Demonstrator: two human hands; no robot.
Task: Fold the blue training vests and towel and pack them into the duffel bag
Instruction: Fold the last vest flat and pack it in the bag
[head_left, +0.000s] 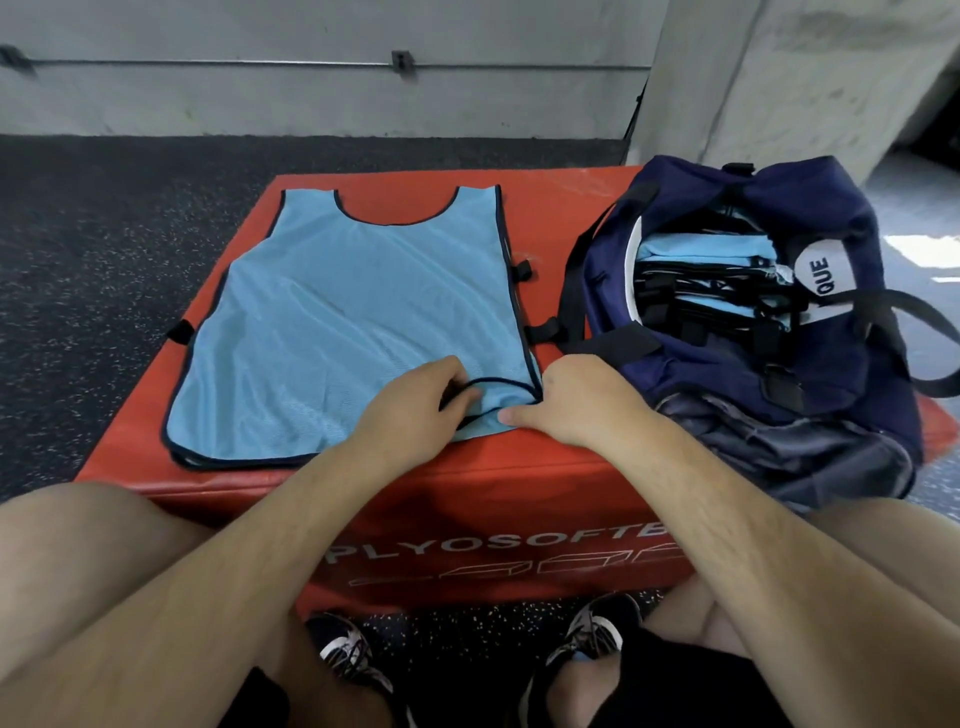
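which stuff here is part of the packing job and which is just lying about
Job: blue vest spread flat; left hand and right hand pinching its near corner; duffel bag, open; folded vests inside it.
Just there: red box under the vest and bag; shoes; wall pipe.

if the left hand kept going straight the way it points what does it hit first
Probably the right hand, just across the vest corner that both hold: the left hand points up and right. Beyond it sits the bag.
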